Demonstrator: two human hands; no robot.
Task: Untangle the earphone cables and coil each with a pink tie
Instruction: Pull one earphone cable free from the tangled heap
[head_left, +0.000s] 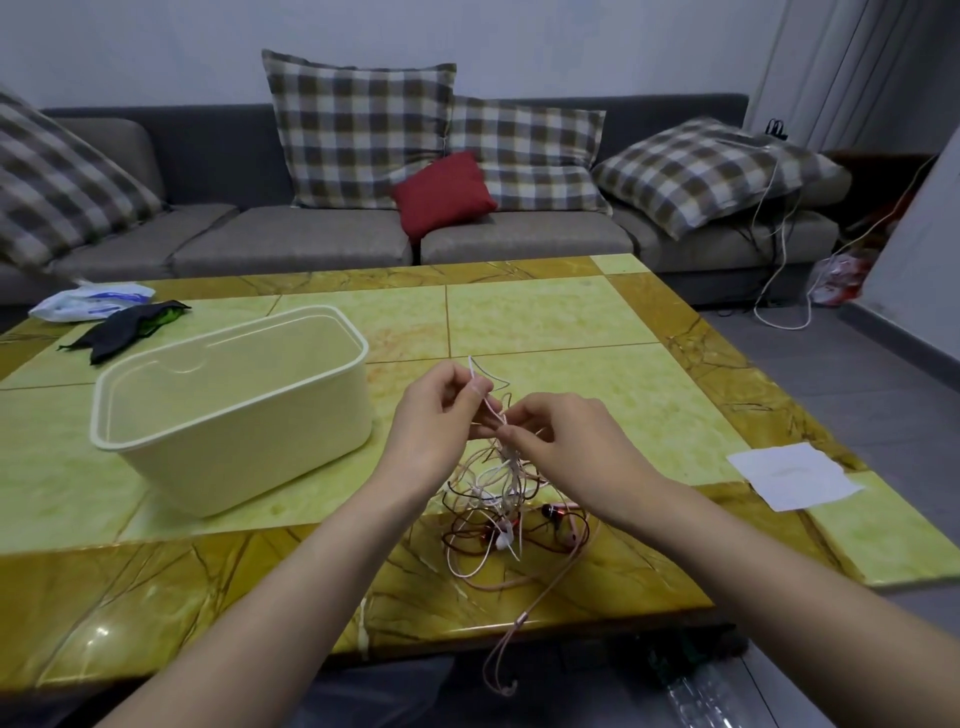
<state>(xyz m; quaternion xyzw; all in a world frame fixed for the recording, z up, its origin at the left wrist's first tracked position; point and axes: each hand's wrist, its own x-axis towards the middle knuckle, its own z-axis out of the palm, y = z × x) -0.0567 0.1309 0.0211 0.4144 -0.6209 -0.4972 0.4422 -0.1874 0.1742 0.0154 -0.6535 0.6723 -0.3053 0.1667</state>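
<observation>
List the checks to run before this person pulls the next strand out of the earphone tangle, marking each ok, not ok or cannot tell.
1. Left hand grip on the white cable: ok, pinched above the knot.
2. Right hand grip on the tangle: ok, pinching its top.
3. Strands separated: not ok, white, pink and dark red are knotted together.
4. Everything on the table: not ok, a pink cable hangs over the near edge.
5. Pink ties at hand: cannot tell, none visible.
6. Cream bin out of the way: ok, apart on the left.
</observation>
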